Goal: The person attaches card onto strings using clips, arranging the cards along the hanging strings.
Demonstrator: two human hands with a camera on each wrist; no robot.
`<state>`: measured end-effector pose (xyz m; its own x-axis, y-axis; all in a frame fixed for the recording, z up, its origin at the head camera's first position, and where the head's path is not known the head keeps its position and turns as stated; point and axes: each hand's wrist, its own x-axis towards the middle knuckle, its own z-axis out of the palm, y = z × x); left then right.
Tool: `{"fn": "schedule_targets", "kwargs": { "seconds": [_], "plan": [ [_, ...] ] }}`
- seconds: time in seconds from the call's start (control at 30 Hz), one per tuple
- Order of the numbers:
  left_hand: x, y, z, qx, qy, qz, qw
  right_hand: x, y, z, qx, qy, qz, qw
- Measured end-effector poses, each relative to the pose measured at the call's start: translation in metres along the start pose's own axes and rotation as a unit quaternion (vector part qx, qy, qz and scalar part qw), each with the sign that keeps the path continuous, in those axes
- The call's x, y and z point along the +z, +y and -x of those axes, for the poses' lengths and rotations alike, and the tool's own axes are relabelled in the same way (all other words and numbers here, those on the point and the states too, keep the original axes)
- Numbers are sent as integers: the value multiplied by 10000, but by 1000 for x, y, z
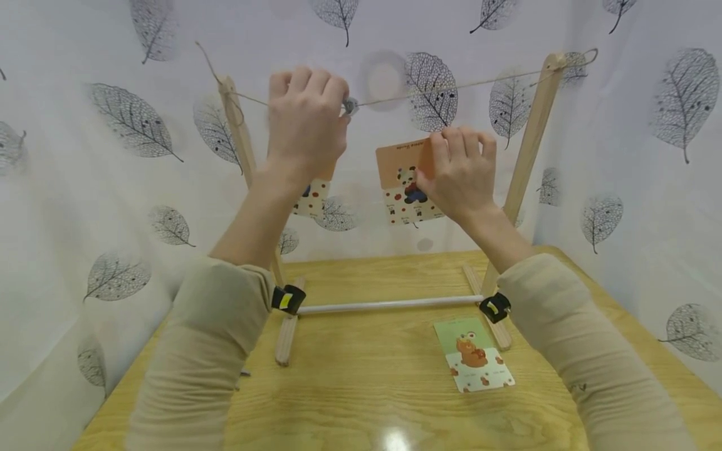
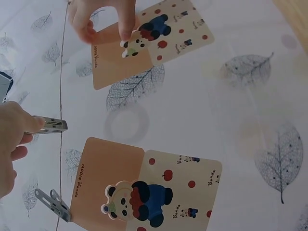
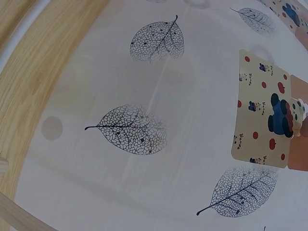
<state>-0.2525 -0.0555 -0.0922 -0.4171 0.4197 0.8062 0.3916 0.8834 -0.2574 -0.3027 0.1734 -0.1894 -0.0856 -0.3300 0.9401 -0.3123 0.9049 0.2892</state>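
Note:
My left hand [image 1: 307,119] pinches a metal clip [image 2: 53,125] whose tip is right at the twine [image 1: 451,85]. Lower and to the right, my right hand [image 1: 465,169] holds an orange-and-cream panda card [image 1: 397,166] by its upper right corner, below the line. A matching panda card [image 2: 108,163] hangs from the twine by another metal clip [image 2: 50,204]; in the head view my left hand and wrist hide much of it. The right wrist view shows the held card [image 3: 255,110] at its right edge, with the fingers mostly out of frame.
Two wooden posts [image 1: 530,138] carry the twine, joined low by a white rod [image 1: 389,305]. On the wooden table [image 1: 361,401] lies a green bear card [image 1: 451,338], near the right foot. A leaf-print curtain [image 1: 361,238] stands behind.

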Motion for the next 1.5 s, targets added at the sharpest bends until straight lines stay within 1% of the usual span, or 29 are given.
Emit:
{"fn": "schedule_targets", "kwargs": {
  "seconds": [0.1,0.17,0.3,0.43,0.57,0.63,0.73,0.9,1.17,1.3,1.5],
  "plan": [
    [-1,2,-1,60,-150,-183,9997,0,0,0,-18,-1,-3,10000],
    [0,4,-1,119,-185,-308,9993,0,0,0,-17,17,0,10000],
    [3,6,-2,209,-20,-398,9990,0,0,0,-35,50,-24,10000],
    [6,8,-4,304,168,-325,9989,0,0,-2,-65,84,-11,9999],
    [7,10,-7,386,251,-268,9986,-1,0,-4,-61,113,54,9999],
    [7,12,-9,411,217,-299,9985,-1,0,-5,-46,114,90,9999],
    [8,14,-11,451,79,-395,9982,0,0,-8,-28,166,172,9997],
    [10,18,-13,469,-121,-452,9978,3,0,-15,-24,407,409,9983],
    [10,20,-14,473,26,-343,9983,9,-3,-26,-45,722,791,9942],
    [9,21,-14,475,-17,-325,9983,13,-5,-31,-75,915,864,9920],
    [7,21,-16,461,-158,-335,9983,16,-10,-38,-32,1014,885,9909]
  ]
}}
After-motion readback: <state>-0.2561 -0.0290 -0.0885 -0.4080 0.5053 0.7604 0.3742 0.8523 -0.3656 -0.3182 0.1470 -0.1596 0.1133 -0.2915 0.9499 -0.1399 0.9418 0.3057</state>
